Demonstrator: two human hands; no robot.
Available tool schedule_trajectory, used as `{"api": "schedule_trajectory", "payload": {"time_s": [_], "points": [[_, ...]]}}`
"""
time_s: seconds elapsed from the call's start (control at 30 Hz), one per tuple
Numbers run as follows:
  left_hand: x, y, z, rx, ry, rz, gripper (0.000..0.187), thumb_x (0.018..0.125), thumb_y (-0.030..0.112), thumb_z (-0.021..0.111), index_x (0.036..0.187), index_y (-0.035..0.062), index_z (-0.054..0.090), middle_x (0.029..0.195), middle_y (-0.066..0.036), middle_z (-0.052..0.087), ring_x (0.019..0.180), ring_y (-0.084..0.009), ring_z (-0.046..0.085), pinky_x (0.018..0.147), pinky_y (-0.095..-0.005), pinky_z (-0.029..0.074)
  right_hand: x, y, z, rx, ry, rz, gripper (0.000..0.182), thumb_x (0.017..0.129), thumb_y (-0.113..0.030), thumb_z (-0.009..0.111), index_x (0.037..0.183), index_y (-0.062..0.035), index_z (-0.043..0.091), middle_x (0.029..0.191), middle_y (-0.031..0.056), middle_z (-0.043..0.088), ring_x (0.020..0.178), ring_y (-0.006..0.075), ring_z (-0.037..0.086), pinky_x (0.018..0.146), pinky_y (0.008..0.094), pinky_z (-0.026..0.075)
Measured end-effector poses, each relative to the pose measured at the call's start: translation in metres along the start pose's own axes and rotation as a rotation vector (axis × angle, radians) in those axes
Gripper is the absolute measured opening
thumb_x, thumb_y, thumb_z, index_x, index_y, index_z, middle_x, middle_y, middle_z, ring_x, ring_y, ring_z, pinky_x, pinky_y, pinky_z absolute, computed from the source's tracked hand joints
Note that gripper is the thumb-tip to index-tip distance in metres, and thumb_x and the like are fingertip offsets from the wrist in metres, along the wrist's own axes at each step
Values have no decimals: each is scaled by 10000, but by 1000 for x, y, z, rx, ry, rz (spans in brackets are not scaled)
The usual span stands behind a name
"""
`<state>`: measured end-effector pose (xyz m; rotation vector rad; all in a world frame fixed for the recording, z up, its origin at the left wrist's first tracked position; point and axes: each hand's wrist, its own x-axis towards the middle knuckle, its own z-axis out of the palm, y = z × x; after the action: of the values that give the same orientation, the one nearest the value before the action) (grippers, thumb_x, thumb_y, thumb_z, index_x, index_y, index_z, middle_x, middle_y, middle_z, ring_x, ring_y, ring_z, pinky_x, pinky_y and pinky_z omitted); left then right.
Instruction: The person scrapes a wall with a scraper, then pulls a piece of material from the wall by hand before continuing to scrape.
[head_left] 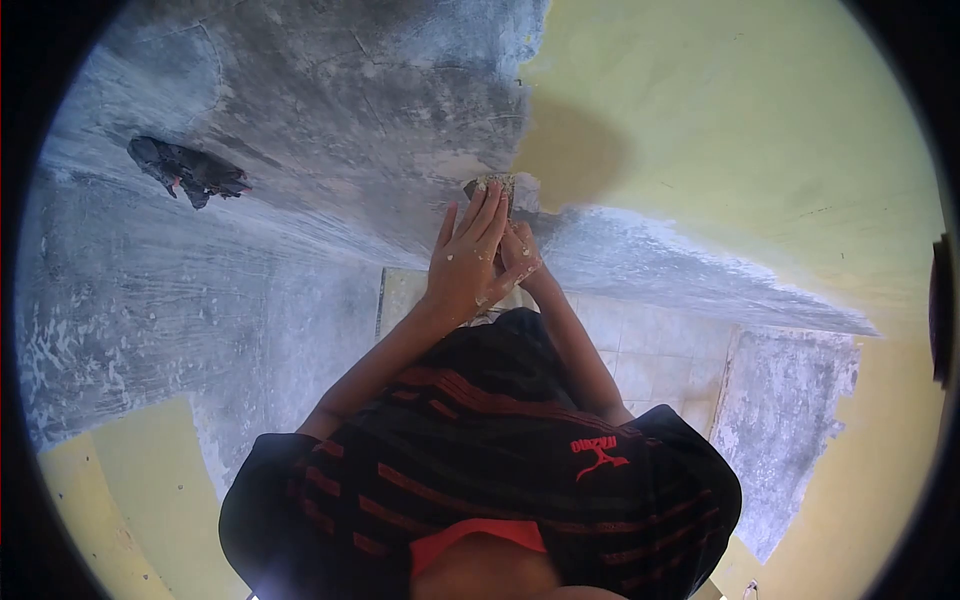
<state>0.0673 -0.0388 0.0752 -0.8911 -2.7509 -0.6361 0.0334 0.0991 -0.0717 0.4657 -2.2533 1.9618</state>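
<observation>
A scraper (477,187) with pale paint flakes on its blade rests against the wall where grey plaster meets yellow paint. My left hand (465,255) lies flat over the blade, fingers stretched out and pressed onto it. Just to its right, my right hand (521,250) is closed around what appears to be the handle, which is mostly hidden under both hands. Light flecks stick to the skin of both hands. Yellow paint (700,120) covers the wall to the right of the blade, and bare grey plaster (380,100) lies to the left.
A crumpled black piece (190,170), perhaps plastic, is at the upper left. Pale floor tiles (650,360) show below the wall. Another stripped patch (785,420) with a ragged yellow edge is at the right. A dark object (941,310) sits at the far right edge.
</observation>
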Motion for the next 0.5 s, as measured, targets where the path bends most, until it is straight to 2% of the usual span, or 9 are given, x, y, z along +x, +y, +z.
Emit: {"api": "schedule_trajectory", "payload": {"time_s": [0.03, 0.07, 0.13, 0.17, 0.23, 0.5], "points": [[0, 0, 0, -1, -2, 1, 993, 930, 613, 658, 1598, -46, 331, 1689, -229, 292, 1577, -361, 274, 1275, -555, 163, 2, -6, 2, 257, 23, 233, 407, 962, -143, 603, 1328, 35, 589, 647, 113, 591, 478, 228, 523, 484, 342, 430], [1, 0, -1, -11, 7, 0, 992, 930, 613, 659, 1596, -48, 335, 1689, -226, 296, 1577, -359, 274, 1274, -556, 165, 3, -11, -1, 256, 27, 236, 407, 962, -143, 603, 1328, 35, 589, 647, 113, 591, 478, 228, 523, 484, 342, 430], [4, -1, -3, -28, 13, -1, 992, 930, 612, 660, 1595, -49, 338, 1688, -222, 299, 1577, -358, 274, 1274, -557, 166, 6, -29, -12, -265, -4, -129, 374, 1011, -203, 566, 1302, 26, 618, 627, 85, 584, 489, 176, 509, 483, 326, 429], [9, -3, -4, -23, 32, 3, 990, 928, 610, 664, 1592, -51, 344, 1687, -222, 302, 1577, -359, 274, 1273, -556, 168, 11, -38, -16, -268, -4, -122, 374, 1011, -203, 566, 1302, 26, 618, 627, 85, 584, 489, 176, 509, 483, 326, 429], [6, -1, -4, -19, 52, 0, 988, 926, 608, 668, 1588, -53, 351, 1686, -222, 305, 1577, -359, 275, 1273, -555, 169, 21, -49, -19, -101, -86, 120, 416, 1027, -226, 565, 1375, 1, 585, 630, 73, 583, 510, 164, 539, 486, 331, 434], [0, -12, 13, -7, -13, 23, 995, 911, 596, 686, 1596, -44, 350, 1698, -201, 293, 1577, -352, 277, 1274, -542, 177, 8, -5, 4, -182, 47, -87, 436, 1022, -239, 582, 1387, -1, 575, 634, 81, 589, 519, 179, 564, 487, 329, 439]]}}
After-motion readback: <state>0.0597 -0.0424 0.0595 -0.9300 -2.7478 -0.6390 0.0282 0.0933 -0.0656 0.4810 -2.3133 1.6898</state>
